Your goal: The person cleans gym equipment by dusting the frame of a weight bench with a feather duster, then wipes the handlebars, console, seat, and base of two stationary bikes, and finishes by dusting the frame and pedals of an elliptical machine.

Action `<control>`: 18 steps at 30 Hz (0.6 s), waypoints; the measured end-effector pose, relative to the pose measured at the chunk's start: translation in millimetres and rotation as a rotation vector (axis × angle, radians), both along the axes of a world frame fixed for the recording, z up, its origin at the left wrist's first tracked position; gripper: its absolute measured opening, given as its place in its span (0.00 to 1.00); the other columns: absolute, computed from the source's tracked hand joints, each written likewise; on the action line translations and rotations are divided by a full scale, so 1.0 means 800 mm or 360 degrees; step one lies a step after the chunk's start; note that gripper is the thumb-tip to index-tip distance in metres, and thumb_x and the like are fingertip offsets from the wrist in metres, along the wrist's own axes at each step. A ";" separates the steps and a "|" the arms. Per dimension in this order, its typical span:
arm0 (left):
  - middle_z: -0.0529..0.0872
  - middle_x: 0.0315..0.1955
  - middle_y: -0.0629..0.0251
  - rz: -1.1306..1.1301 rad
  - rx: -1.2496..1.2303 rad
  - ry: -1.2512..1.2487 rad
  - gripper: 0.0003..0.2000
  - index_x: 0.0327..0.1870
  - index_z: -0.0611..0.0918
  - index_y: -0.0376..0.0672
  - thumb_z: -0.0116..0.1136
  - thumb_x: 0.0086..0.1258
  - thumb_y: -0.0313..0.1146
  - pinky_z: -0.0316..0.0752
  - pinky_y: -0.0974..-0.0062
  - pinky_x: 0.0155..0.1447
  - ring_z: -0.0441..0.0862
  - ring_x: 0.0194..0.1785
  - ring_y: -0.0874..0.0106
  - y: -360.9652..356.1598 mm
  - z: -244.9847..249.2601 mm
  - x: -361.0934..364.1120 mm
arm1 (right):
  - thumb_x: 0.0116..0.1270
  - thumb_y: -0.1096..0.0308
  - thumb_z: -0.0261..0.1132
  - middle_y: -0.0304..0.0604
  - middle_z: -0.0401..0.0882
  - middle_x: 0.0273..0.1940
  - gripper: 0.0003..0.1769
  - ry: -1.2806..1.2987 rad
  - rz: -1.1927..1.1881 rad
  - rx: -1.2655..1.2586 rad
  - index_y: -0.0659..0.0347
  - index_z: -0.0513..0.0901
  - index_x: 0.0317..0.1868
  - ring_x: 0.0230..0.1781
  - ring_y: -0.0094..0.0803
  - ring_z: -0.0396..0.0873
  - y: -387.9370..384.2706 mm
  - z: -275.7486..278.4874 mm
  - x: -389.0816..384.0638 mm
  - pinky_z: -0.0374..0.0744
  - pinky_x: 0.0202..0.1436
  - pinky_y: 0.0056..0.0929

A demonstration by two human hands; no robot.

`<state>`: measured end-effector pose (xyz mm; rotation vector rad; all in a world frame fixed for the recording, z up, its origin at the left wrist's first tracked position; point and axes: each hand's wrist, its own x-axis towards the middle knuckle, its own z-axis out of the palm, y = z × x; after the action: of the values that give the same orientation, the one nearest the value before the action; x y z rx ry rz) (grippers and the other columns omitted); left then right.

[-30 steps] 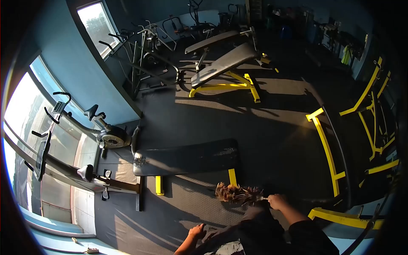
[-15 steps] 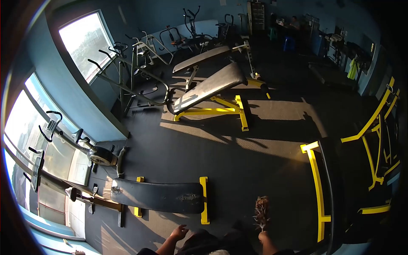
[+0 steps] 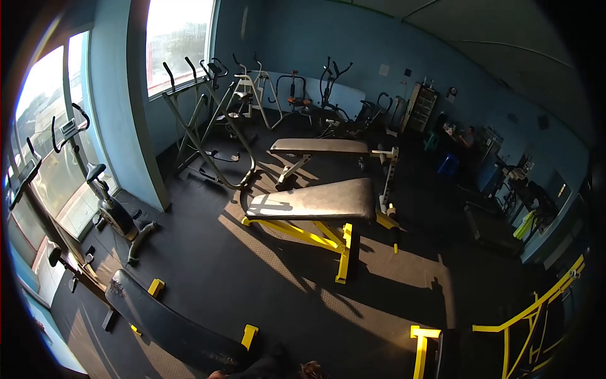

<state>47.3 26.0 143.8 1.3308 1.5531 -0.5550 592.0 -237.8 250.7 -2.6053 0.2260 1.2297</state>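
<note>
Only a sliver of my left hand shows at the bottom edge, beside the near end of a worn black bench on yellow feet; its fingers are hidden. To the right of it, the brown feathered tip of a feather duster pokes up from the bottom edge. My right hand and the duster's handle lie below the frame. Farther ahead stands an inclined padded bench with a yellow frame, sunlit on its top.
An exercise bike stands by the left windows. Behind the benches are elliptical trainers. A yellow-framed machine stands at right, a treadmill beyond it. A person is at the far back near a blue stool.
My view has tilted up and rolled, so the room sits lower in the frame. My right hand, which held the feather duster, has dropped out of view; my left hand has nearly gone too.
</note>
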 end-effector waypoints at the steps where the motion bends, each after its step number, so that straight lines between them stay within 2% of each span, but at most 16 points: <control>1: 0.86 0.57 0.52 0.0013 -0.0017 -0.0063 0.29 0.64 0.80 0.38 0.58 0.70 0.50 0.75 0.66 0.66 0.82 0.62 0.59 0.012 -0.001 0.017 | 0.76 0.60 0.59 0.46 0.79 0.23 0.15 -0.0002 0.0021 -0.0022 0.66 0.81 0.48 0.17 0.33 0.75 0.017 0.005 0.012 0.70 0.20 0.36; 5: 0.85 0.58 0.50 0.0101 0.0010 -0.0324 0.31 0.64 0.81 0.38 0.59 0.65 0.52 0.75 0.65 0.66 0.83 0.61 0.55 0.112 0.005 0.097 | 0.76 0.60 0.60 0.46 0.79 0.23 0.15 -0.0020 0.0141 -0.0027 0.65 0.82 0.46 0.17 0.33 0.75 0.135 0.017 0.065 0.70 0.20 0.36; 7: 0.85 0.57 0.51 -0.0037 0.0184 -0.0286 0.31 0.63 0.81 0.38 0.57 0.66 0.53 0.76 0.65 0.67 0.83 0.62 0.56 0.184 0.004 0.149 | 0.75 0.59 0.61 0.46 0.78 0.23 0.15 0.0003 0.0242 -0.0066 0.65 0.82 0.45 0.17 0.33 0.75 0.179 0.016 0.081 0.70 0.20 0.36; 8: 0.86 0.57 0.51 0.0036 0.0204 -0.0389 0.31 0.64 0.81 0.39 0.57 0.67 0.54 0.75 0.66 0.68 0.82 0.63 0.57 0.217 0.013 0.170 | 0.75 0.59 0.61 0.46 0.78 0.23 0.15 0.0028 0.0297 -0.0087 0.65 0.82 0.45 0.17 0.33 0.75 0.204 0.017 0.079 0.70 0.20 0.36; 9: 0.86 0.57 0.52 0.0004 0.0431 -0.0427 0.30 0.66 0.79 0.39 0.57 0.70 0.52 0.74 0.67 0.68 0.82 0.63 0.58 0.242 0.028 0.189 | 0.75 0.59 0.61 0.46 0.78 0.22 0.15 0.0055 0.0357 -0.0104 0.65 0.82 0.44 0.17 0.33 0.75 0.229 0.011 0.079 0.70 0.20 0.36; 13: 0.86 0.57 0.52 0.0280 0.0639 -0.0682 0.28 0.66 0.77 0.39 0.58 0.71 0.48 0.75 0.65 0.67 0.83 0.61 0.56 0.348 0.106 0.246 | 0.75 0.59 0.62 0.45 0.78 0.22 0.15 0.0097 0.0736 -0.0169 0.65 0.82 0.43 0.17 0.33 0.75 0.387 0.004 0.116 0.70 0.20 0.36; 16: 0.86 0.56 0.52 0.0553 0.0759 -0.0784 0.27 0.65 0.78 0.40 0.58 0.71 0.47 0.76 0.64 0.66 0.83 0.61 0.57 0.386 0.117 0.249 | 0.74 0.59 0.63 0.45 0.78 0.22 0.15 0.0129 0.1095 -0.0264 0.65 0.83 0.41 0.17 0.33 0.75 0.513 -0.007 0.143 0.70 0.20 0.36; 18: 0.86 0.56 0.52 0.0763 0.0779 -0.0674 0.26 0.65 0.78 0.40 0.58 0.71 0.46 0.76 0.64 0.66 0.83 0.61 0.56 0.379 0.120 0.231 | 0.74 0.58 0.63 0.45 0.78 0.21 0.15 0.0174 0.1358 -0.0341 0.65 0.83 0.40 0.17 0.33 0.75 0.595 -0.030 0.150 0.70 0.20 0.36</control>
<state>232.3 329.4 239.5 1.2510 1.6157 0.4078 712.2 238.3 227.0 -2.9088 -0.8710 1.6545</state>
